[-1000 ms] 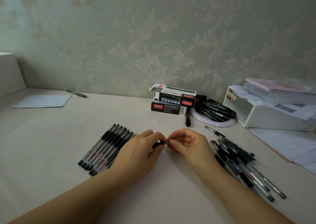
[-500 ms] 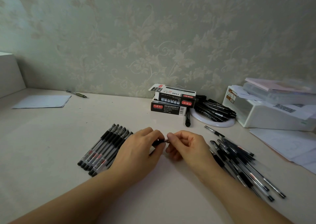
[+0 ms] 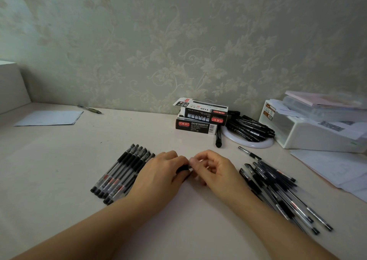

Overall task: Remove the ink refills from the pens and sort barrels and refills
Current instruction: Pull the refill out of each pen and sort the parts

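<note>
At the middle of the desk my left hand (image 3: 160, 172) grips a black-gripped pen (image 3: 183, 168); most of the pen is hidden under the hand. My right hand (image 3: 213, 167) pinches the pen's tip end with thumb and forefinger, right against my left fingers. A neat row of several clear pens with black grips (image 3: 123, 172) lies to the left, partly under my left wrist. A loose heap of similar pens (image 3: 278, 190) lies to the right of my right hand.
Two stacked pen boxes (image 3: 200, 118) stand at the back by the wall. Beside them a white ring (image 3: 248, 143) holds several black markers, with one marker (image 3: 218, 138) lying in front. A white box (image 3: 309, 128) and papers (image 3: 333, 170) fill the right; a sheet (image 3: 49, 117) and pen (image 3: 89, 109) lie far left.
My right hand's fingers have shifted slightly on the pen's tip, staying against my left hand. The piles have not moved.
</note>
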A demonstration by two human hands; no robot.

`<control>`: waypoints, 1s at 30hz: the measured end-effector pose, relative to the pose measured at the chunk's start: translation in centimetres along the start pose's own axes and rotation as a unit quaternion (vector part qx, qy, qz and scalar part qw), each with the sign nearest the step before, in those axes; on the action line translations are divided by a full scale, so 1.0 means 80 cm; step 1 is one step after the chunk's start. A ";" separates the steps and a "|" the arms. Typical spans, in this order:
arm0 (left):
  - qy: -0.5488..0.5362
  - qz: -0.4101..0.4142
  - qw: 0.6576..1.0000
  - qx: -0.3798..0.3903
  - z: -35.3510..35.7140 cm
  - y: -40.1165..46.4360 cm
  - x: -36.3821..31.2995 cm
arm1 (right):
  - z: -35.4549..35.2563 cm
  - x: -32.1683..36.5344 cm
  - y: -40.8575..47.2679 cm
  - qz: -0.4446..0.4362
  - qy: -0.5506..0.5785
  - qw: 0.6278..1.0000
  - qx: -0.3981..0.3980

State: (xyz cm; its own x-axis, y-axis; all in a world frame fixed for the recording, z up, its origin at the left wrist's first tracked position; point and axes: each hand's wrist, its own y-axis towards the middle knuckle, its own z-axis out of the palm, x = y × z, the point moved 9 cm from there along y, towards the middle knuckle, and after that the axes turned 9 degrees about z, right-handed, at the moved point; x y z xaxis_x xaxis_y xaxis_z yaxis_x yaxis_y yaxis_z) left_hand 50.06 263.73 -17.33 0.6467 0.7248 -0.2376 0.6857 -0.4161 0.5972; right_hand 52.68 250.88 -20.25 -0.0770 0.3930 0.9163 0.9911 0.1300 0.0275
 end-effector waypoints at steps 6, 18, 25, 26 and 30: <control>0.006 -0.014 1.000 -0.005 -0.003 0.000 0.002 | 0.000 0.001 -0.002 -0.014 -0.006 1.000 -0.002; 0.020 -0.014 1.000 0.003 -0.004 0.000 -0.001 | 0.003 0.004 -0.002 -0.043 0.012 0.999 0.014; 0.002 0.006 1.000 -0.002 -0.004 0.003 -0.012 | -0.005 -0.003 0.003 -0.023 0.073 0.997 0.005; 0.003 0.011 1.000 -0.002 -0.004 0.004 -0.013 | -0.005 -0.005 0.003 -0.019 0.072 0.997 0.005; 0.015 0.025 1.000 0.001 -0.003 0.005 -0.017 | -0.008 -0.007 0.005 -0.007 0.036 0.999 -0.020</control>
State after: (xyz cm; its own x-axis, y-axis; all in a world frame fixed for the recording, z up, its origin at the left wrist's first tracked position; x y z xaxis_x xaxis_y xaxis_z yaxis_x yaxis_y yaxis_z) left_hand 49.35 262.73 -16.59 0.6693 0.7197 -0.1846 0.6539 -0.4526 0.6062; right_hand 53.15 250.14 -20.47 -0.0845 0.3240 0.9423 0.9937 0.0979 0.0554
